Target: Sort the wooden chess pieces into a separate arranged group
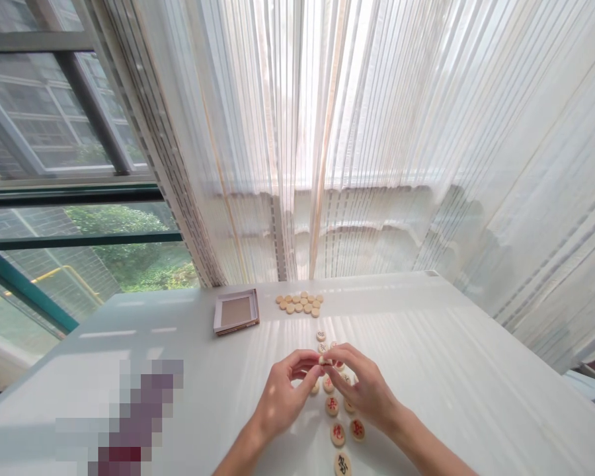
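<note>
My left hand (285,393) and my right hand (367,387) meet over the middle of the white table. Between their fingertips is a round wooden Chinese chess piece (325,361), partly covered by the fingers; its face cannot be read. Beneath and around the hands lie more such pieces, among them a red-marked piece (332,404), two others with red characters (338,434) (357,430), and a black-marked piece (342,464) nearest me. Beyond my fingers sits another black-marked piece (320,336). My hands hide some pieces in part.
A cluster of blank-looking round pieces (300,304) lies toward the far edge of the table (416,344). Left of it stands a shallow open box (258,311). Sheer curtains (302,132) hang behind the table, and a blurred patch (139,410) covers the left front.
</note>
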A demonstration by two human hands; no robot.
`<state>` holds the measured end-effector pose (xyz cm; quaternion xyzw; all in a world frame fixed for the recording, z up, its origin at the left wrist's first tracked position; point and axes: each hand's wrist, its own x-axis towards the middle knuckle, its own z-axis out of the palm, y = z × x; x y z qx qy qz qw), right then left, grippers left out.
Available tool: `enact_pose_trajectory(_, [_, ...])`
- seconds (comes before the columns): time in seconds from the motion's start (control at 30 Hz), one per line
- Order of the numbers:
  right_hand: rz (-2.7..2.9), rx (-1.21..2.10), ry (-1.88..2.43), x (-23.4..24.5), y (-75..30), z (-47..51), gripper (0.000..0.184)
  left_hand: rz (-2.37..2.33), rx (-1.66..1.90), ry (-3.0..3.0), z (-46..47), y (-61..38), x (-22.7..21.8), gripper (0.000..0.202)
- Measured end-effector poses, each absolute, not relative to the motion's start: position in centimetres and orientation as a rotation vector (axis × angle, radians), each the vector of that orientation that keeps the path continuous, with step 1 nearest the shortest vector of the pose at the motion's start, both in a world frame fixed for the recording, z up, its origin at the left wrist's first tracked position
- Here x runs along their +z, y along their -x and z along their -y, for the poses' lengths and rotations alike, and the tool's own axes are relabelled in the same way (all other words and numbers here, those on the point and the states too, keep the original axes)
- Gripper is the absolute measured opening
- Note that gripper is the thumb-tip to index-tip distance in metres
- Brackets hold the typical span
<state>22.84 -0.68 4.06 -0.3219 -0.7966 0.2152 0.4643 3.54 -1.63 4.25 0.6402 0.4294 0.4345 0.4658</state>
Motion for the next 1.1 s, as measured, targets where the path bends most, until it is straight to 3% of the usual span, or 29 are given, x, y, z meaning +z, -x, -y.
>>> enact_pose_trajectory(0.23, [1.956, 0.572, 0.832, 4.2, -22.6, 1.0, 0.016, -1.079, 1.087, -1.624, 1.8, -3.5, 4.6, 0.026])
enact_pose_trajectory(0.4, [1.999, 0.544, 0.841, 3.9, -22.6, 1.0, 0.026, -1.111, 1.106, -1.641, 1.7, -3.4, 4.8, 0.025])
enact_pose_trajectory(0.9, [1.945, 0.575, 0.869, 3.8, -22.6, 0.9, 0.019, -1.008, 1.100, -1.714, 2.3, -3.6, 5.2, 0.027])
enact_pose_trajectory(1.1, [1.975, 0.601, 0.893, 3.6, -22.7, 1.0, 0.021, -1.026, 1.188, -1.730, 2.4, -4.2, 4.1, 0.018])
